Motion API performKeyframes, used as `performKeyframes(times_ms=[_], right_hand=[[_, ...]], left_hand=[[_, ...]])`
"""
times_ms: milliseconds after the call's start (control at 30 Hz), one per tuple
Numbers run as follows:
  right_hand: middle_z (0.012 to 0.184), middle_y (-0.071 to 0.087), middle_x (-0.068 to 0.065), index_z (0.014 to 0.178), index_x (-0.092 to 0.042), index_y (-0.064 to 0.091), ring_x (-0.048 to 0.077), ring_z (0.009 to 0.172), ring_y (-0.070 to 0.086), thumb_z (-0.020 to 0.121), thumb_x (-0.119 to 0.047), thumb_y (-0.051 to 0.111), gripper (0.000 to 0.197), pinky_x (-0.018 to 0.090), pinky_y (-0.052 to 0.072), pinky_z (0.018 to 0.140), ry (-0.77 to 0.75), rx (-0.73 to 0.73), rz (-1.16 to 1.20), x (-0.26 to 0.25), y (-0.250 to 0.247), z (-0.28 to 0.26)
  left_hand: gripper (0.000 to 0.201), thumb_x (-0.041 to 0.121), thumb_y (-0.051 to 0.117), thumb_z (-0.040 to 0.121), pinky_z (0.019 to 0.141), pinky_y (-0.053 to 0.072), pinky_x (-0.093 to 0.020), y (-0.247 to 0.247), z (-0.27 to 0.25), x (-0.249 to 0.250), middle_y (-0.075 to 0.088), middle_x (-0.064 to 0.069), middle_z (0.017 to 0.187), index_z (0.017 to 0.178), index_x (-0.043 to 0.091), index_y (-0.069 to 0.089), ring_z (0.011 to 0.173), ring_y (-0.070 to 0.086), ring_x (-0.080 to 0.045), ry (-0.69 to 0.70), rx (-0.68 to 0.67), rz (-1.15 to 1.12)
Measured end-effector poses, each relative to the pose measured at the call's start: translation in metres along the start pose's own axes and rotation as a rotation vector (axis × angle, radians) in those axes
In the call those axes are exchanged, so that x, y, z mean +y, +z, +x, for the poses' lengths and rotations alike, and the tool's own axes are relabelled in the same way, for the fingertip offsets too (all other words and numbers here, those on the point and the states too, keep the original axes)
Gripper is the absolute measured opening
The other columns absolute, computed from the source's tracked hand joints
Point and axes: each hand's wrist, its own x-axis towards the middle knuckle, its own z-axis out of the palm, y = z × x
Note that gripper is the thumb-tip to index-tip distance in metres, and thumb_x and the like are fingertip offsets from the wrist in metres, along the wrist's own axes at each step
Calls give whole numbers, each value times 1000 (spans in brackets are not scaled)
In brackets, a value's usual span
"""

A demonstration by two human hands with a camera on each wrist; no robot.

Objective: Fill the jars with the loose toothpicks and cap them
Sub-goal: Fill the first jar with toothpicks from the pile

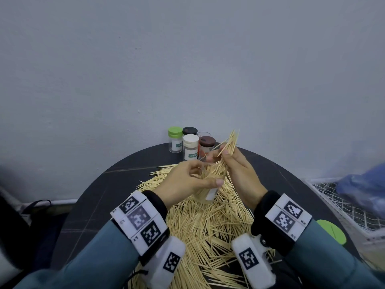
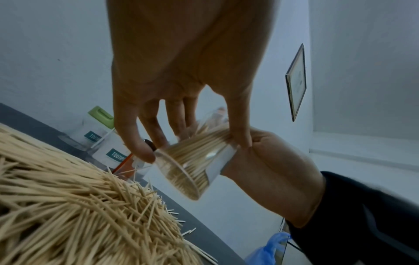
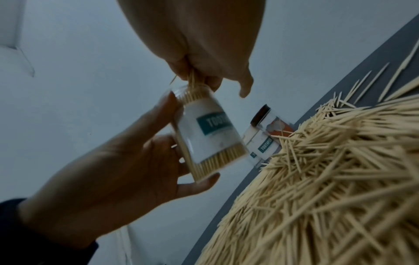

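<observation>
Toothpicks bundle [image 1: 228,147] pinched by right hand [image 1: 239,174] entering nearly full jar [image 1: 208,193] gripped by left hand [image 1: 185,183]; four capped jars [image 1: 190,146] far, big pile [image 1: 208,224] left on counter [image 1: 87,205]

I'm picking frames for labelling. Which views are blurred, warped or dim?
Head view: sharp at the centre, round dark table bowed by the wide lens. Left wrist view: clear plastic toothpick jar smeared by motion. Right wrist view: dim, loose wooden toothpick pile soft at its near edge.
</observation>
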Motion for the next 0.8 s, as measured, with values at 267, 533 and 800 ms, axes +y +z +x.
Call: performKeyframes(times_ms=[267, 533, 800], right_hand=[[118, 58, -6, 117, -6, 52, -12, 95, 57, 101, -11, 31, 27, 2, 44, 75, 52, -109, -69, 5, 5, -6], [121, 61, -1, 110, -7, 57, 0, 102, 57, 94, 0, 36, 27, 10, 47, 84, 85, -81, -32, 3, 3, -3], [111, 68, 5, 83, -19, 60, 15, 112, 57, 100, -31, 30, 36, 40, 36, 105, 34, -22, 1, 0, -1, -4]], left_hand=[[72, 51, 85, 53, 97, 47, -40, 0, -1, 0, 66, -2, 110, 115, 21, 62, 111, 60, -16, -17, 39, -68], [76, 53, 84, 46, 99, 46, -46, -2, 0, -2, 64, -2, 113, 111, 22, 63, 112, 58, -15, -23, 19, -18], [65, 46, 81, 52, 99, 46, -40, -1, 0, -2, 62, 1, 107, 108, 20, 62, 111, 57, -15, -61, -5, 1]])
